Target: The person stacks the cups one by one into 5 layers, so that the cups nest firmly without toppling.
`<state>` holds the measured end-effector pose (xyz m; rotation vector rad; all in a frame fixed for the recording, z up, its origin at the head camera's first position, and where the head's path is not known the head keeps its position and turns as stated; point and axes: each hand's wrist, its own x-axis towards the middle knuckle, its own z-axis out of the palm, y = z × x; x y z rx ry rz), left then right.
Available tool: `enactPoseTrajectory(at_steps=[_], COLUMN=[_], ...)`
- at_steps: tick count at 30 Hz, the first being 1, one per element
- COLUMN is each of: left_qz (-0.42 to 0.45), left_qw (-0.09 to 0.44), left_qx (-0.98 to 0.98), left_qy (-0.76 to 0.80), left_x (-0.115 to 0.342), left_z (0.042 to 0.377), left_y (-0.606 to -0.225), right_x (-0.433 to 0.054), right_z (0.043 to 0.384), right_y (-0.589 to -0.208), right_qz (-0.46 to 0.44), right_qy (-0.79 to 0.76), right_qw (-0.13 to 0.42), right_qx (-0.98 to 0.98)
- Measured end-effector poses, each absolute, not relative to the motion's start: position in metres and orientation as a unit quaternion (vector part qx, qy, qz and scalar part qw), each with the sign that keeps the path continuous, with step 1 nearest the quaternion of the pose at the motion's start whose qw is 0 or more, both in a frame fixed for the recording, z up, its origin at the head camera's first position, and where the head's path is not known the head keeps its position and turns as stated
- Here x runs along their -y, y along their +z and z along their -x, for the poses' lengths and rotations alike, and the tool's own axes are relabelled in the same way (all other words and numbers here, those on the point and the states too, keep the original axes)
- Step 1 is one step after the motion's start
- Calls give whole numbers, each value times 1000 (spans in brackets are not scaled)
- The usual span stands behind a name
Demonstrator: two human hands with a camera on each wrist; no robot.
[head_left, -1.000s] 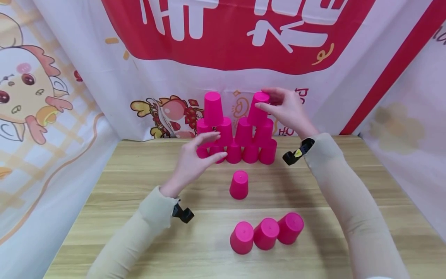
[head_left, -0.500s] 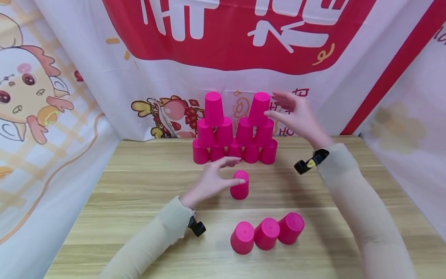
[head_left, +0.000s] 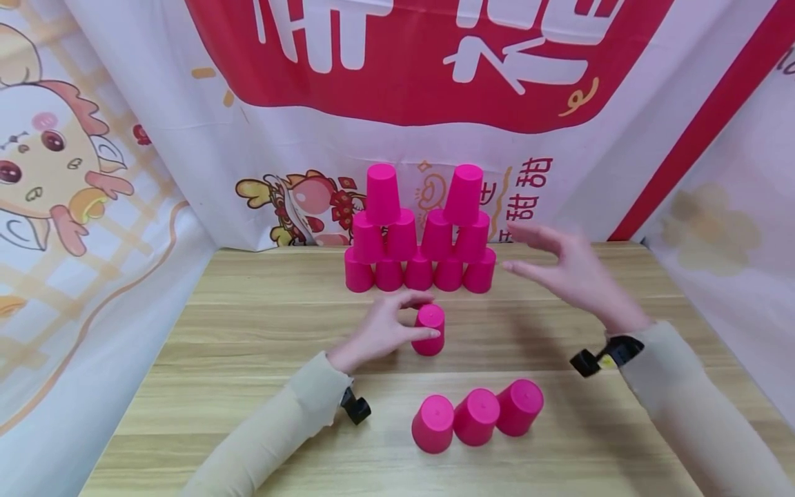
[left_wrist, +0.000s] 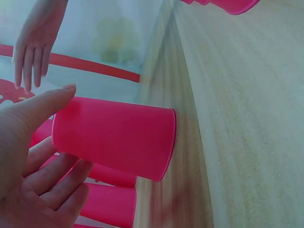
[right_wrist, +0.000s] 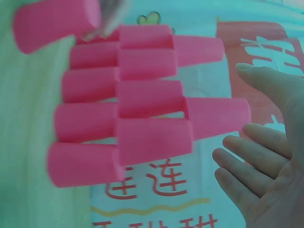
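My left hand (head_left: 385, 330) holds a lone upside-down pink cup (head_left: 431, 324) standing on the table, thumb on the near side and fingers behind. The left wrist view shows that cup (left_wrist: 114, 137) between the thumb and the curled fingers. At the back stands a stack of upside-down pink cups: a bottom row (head_left: 418, 274), a second row (head_left: 437, 236), and two top cups (head_left: 383, 193), one on the left and one on the right. My right hand (head_left: 574, 276) hovers in the air right of the stack, fingers apart, holding nothing.
Three upside-down pink cups (head_left: 476, 416) stand side by side on the wooden table (head_left: 248, 359) nearer to me. A printed cloth (head_left: 397, 83) hangs right behind the stack, and more cloth hangs along both sides.
My left hand has come down from beside the stack to the lone cup and closed round it. My right hand has let go of the right top cup and drawn back right and down.
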<state>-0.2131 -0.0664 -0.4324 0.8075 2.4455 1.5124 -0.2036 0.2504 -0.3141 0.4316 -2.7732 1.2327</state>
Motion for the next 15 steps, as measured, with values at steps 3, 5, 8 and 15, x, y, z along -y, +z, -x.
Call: enactPoseTrajectory(at_steps=[3,5,8,15], left_qz=[-270,-270,-270,-271], left_qw=[78,78,80,86], left_qx=[-815,-815,-814,-815], left_qy=[506,507,508,504], left_x=[65,65,64,64], left_z=[213,213,214,215], left_y=[-433,-433,-434,-436], right_x=[-252,-254,-258,-266], right_z=[186,176,161,135], right_y=[-325,-334,-345,-364], right_qz=[-142,-148,-164,-175], right_qy=[390,385,382,386], right_qw=[30,32,33,21], right_qx=[909,911,909,906])
